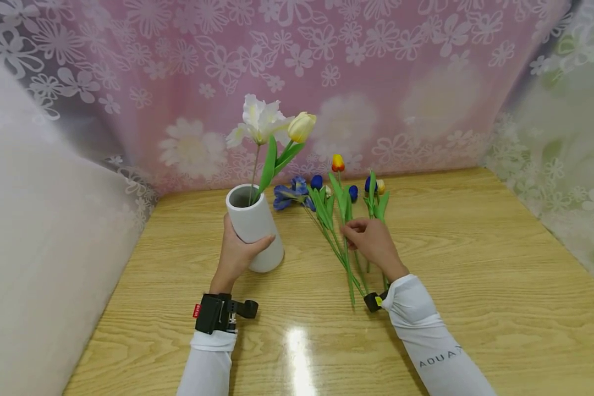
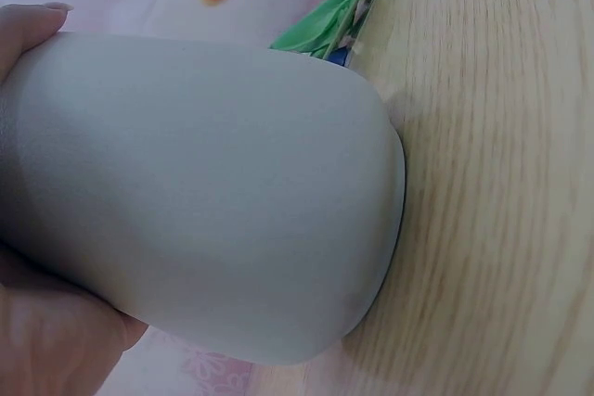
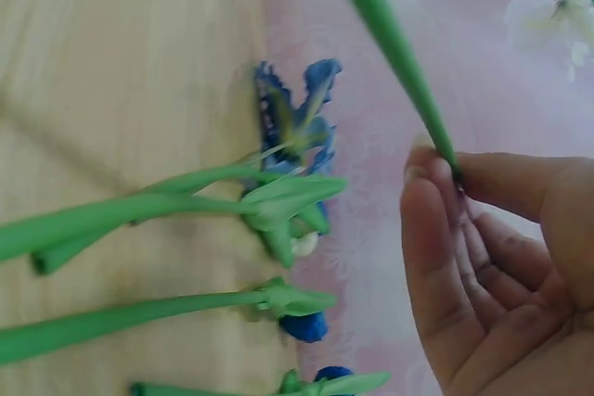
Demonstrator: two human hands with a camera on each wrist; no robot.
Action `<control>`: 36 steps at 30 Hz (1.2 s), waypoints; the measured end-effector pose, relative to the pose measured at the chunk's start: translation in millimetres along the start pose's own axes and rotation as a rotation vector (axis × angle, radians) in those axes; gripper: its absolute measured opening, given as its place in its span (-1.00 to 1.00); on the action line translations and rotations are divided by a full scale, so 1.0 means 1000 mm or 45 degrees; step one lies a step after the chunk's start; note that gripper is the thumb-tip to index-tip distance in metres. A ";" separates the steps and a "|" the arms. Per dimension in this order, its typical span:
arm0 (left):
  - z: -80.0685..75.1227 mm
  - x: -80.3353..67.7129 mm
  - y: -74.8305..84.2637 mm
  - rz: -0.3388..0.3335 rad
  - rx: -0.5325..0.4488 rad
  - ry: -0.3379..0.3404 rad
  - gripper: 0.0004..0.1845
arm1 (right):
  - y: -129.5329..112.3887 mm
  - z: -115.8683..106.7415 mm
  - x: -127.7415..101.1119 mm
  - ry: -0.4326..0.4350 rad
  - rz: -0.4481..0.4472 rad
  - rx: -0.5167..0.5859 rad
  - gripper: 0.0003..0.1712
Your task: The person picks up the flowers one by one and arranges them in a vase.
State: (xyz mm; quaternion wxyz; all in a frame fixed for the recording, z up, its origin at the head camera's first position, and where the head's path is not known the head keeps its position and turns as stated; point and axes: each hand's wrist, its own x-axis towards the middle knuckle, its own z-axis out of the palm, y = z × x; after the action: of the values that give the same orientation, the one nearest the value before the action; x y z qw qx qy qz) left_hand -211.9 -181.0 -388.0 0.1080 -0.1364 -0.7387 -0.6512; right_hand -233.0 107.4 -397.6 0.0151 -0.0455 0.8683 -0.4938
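My left hand (image 1: 237,253) grips the white vase (image 1: 259,236) around its side, the thumb across its front. In the vase stand a ruffled white flower (image 1: 259,121) and a pale yellow tulip (image 1: 302,127) with green leaves. Between thumb and fingertips, my right hand (image 1: 373,245) pinches the green stem of a red-and-yellow tulip (image 1: 337,163). The right wrist view shows that stem (image 3: 399,57) raised above the other stems. In the left wrist view the vase (image 2: 213,192) fills the middle, its base close over the tabletop.
Beside my right hand lie a blue ruffled flower (image 1: 292,193), several blue tulips (image 1: 317,182) and a yellow tulip (image 1: 380,187) on the wooden table (image 1: 475,264). A pink floral curtain (image 1: 326,82) hangs along the table's back edge.
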 end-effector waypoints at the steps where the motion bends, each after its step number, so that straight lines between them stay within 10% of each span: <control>1: 0.000 0.000 0.000 0.003 0.000 0.001 -0.08 | -0.002 0.000 0.000 0.021 -0.025 0.023 -0.64; 36: 0.000 0.001 0.001 0.011 0.021 0.024 -0.09 | -0.145 -0.003 -0.004 0.557 -0.988 0.676 -0.87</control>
State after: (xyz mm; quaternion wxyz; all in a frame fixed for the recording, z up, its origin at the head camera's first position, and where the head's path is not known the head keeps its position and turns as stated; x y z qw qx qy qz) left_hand -212.6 -180.8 -386.7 0.1186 -0.1325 -0.7426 -0.6457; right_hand -220.0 36.6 -272.2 -0.3400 -0.2545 0.6151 -0.6643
